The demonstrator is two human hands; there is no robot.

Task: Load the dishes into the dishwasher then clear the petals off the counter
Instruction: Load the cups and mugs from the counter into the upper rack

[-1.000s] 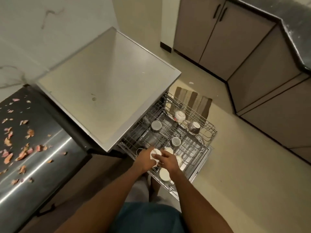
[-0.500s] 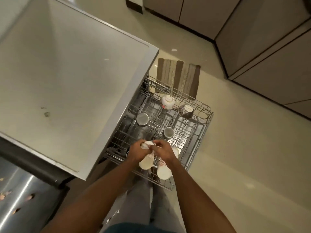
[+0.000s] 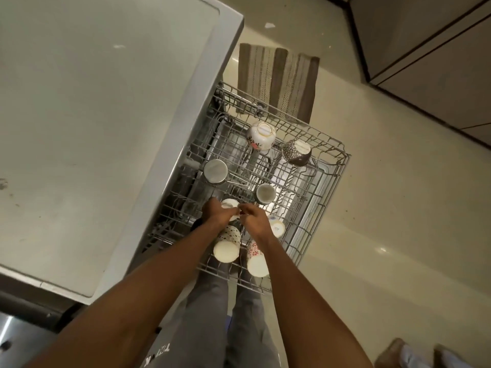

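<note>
Fingers [image 3: 233, 208] of both hands close around a small white cup [image 3: 230, 203] over the pulled-out dishwasher rack [image 3: 313, 197]. The left hand [image 3: 216, 215] grips the cup from the left, while the right hand [image 3: 255, 217] pinches at its right edge; how far the cup has settled onto the wires cannot be told.

Just nearer the person, two tall mugs lie upside down in the rack: a patterned mug [image 3: 226, 247] under the left wrist and a floral mug [image 3: 256, 258] under the right. A white cup with blue print [image 3: 277, 227] sits beside the right hand.

Farther along the rack stand a steel cup [image 3: 215, 171] with a long handle, a grey cup [image 3: 265, 193], a white floral bowl [image 3: 261, 135] and a dark patterned bowl [image 3: 296, 151], both bowls turned base up.

The rack juts out from under the pale top of the dishwasher [image 3: 106, 115], which fills the left of the view. A striped mat [image 3: 276, 81] lies on the floor [image 3: 398, 208] beyond the rack, with cabinets [image 3: 430, 49] at upper right. The person's grey trousers [image 3: 212, 328] show below the arms.
</note>
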